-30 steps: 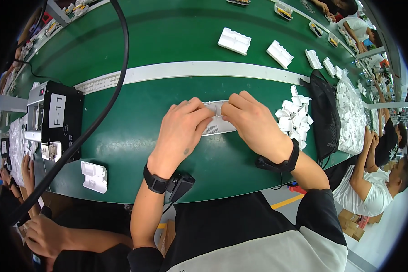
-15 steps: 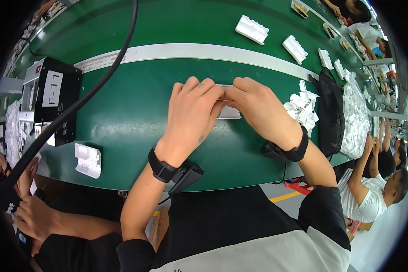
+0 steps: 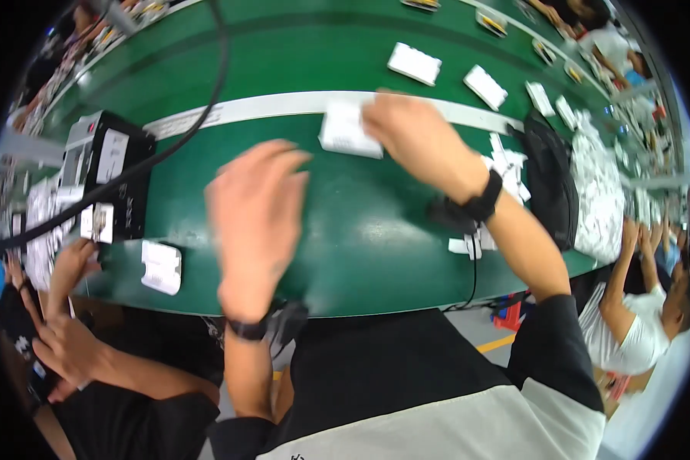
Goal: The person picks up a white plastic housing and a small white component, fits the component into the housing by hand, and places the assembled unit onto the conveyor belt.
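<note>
At the far left a black box (image 3: 111, 180) was seen on the green belt (image 3: 360, 230), with a small white part (image 3: 161, 266) near its front edge. The left hand (image 3: 257, 218) was held open and empty above the belt. Farther right, a white piece (image 3: 346, 132) was gripped by the right hand (image 3: 414, 138) beside the white stripe (image 3: 268, 107).

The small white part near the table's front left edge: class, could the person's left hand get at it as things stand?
Probably yes. The left hand hovers open and empty over bare green table, and nothing lies between it and the small white part.
</note>
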